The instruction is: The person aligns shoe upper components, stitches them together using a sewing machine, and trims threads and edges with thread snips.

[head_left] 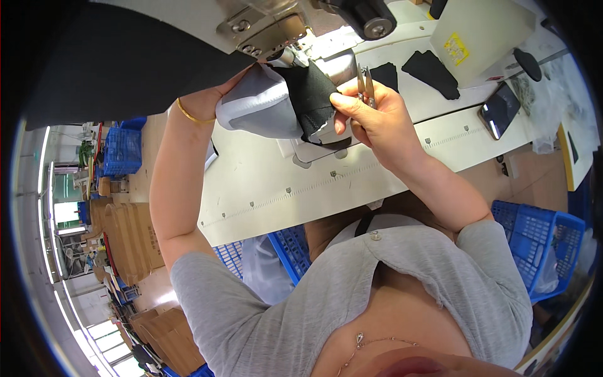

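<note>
Under the head of a sewing machine (267, 38) is a fabric piece, part pale grey-white cloth (260, 107) and part black cloth (311, 94). My left hand (231, 85) reaches behind the pale cloth at its left side, so its fingers are hidden. A small pair of thread snips (365, 85) sits in my right hand (377, 119), blades pointing up between the fingers. The thumb and forefinger of that hand are pinched at the right edge of the black cloth. The machine's needle area is partly covered by the cloth and metal parts.
Cut black fabric pieces (430, 72) lie on the white table (264, 213) beyond my right hand. A phone (499, 111) rests at the table's right, near a translucent plastic panel (480, 38). Blue crates (534, 245) stand below on both sides. A dark panel (125, 69) fills the upper left.
</note>
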Demonstrator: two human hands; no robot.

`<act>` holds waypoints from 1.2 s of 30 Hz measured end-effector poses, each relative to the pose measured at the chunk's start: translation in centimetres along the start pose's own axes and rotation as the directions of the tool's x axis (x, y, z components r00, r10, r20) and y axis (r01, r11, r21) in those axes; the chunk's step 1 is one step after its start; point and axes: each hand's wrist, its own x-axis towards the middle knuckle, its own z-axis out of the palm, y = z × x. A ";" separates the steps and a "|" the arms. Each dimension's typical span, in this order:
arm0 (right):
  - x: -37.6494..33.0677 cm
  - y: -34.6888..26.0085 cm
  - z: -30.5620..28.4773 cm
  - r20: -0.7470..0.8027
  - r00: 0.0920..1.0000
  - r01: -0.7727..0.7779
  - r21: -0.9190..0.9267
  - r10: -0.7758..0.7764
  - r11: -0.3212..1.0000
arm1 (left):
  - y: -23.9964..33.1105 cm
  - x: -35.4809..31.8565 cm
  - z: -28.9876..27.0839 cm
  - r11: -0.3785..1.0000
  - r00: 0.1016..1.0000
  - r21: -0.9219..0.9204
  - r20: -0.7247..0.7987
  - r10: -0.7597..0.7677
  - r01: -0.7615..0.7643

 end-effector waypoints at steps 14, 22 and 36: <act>0.3 1.5 1.4 0.012 1.000 -0.011 0.083 0.010 0.996 | 1.1 -3.9 -2.2 0.370 0.821 0.918 -0.098 0.563 -0.145; 0.3 1.4 2.8 0.018 0.980 0.200 -0.005 -0.200 0.980 | 8.3 -9.1 -12.3 -0.246 0.633 0.966 0.138 0.761 0.086; -0.4 1.8 1.9 -0.091 0.977 0.184 -0.106 -0.194 0.977 | -4.0 -9.5 11.7 -0.511 0.537 0.725 0.687 0.489 -0.462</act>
